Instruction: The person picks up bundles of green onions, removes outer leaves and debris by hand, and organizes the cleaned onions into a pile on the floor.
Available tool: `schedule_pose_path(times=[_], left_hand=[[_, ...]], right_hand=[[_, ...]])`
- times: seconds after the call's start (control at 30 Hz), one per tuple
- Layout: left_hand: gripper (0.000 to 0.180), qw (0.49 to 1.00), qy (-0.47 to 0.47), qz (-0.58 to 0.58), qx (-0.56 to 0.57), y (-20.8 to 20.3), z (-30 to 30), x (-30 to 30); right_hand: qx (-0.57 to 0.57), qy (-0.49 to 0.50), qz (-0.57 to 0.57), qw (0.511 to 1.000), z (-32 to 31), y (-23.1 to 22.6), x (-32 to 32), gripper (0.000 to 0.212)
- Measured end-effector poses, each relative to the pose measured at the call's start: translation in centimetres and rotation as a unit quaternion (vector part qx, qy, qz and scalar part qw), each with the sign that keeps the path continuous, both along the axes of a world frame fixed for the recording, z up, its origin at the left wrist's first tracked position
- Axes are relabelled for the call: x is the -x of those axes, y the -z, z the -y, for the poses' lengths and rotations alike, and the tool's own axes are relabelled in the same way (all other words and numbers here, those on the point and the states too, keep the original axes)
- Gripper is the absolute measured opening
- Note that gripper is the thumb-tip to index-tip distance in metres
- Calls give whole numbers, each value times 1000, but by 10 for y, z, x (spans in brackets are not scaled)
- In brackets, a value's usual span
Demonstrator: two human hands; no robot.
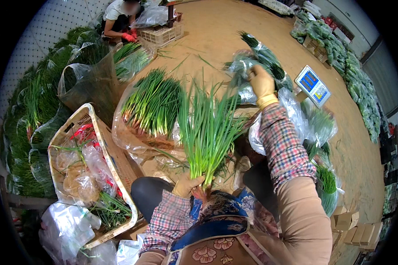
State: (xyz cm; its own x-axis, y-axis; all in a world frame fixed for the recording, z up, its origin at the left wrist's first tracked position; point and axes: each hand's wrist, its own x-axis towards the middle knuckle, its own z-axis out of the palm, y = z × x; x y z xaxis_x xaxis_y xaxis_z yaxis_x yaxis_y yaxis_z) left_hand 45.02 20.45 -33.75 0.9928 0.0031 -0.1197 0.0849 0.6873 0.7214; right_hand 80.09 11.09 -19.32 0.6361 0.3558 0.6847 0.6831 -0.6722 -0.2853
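Note:
My left hand [188,184], in a beige glove, is closed round the pale root end of a bunch of spring onions [208,137]. The green leaves fan out away from me and the reddish roots sit near my lap. My right hand [262,82], gloved too, is stretched out ahead with its fingers curled in. It is beside bundled spring onions [265,55] in clear plastic; whether it grips anything is hidden. A loose pile of spring onions [154,104] lies on plastic sheeting left of the bunch.
A scale display [313,85] stands right of my right hand. At my left is a plastic crate [115,154] with bags and scraps. A person in red gloves [129,36] sits at the far left among greens. Cardboard boxes [347,219] lie at the lower right.

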Motion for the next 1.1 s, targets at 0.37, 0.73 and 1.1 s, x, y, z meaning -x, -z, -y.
schedule_pose_path(times=[0.37, 0.73, 1.1], left_hand=[[54, 990, -140, -1, 25, 3, -2, -6], [77, 980, -135, 20, -148, 11, -1, -24], [60, 973, -199, -9, -115, 19, -9, -36]], right_hand=[[75, -145, -477, 864, 78, 34, 117, 33], [-13, -285, -549, 786, 17, 111, 227, 52], [252, -263, -279, 889, 13, 104, 252, 42]])
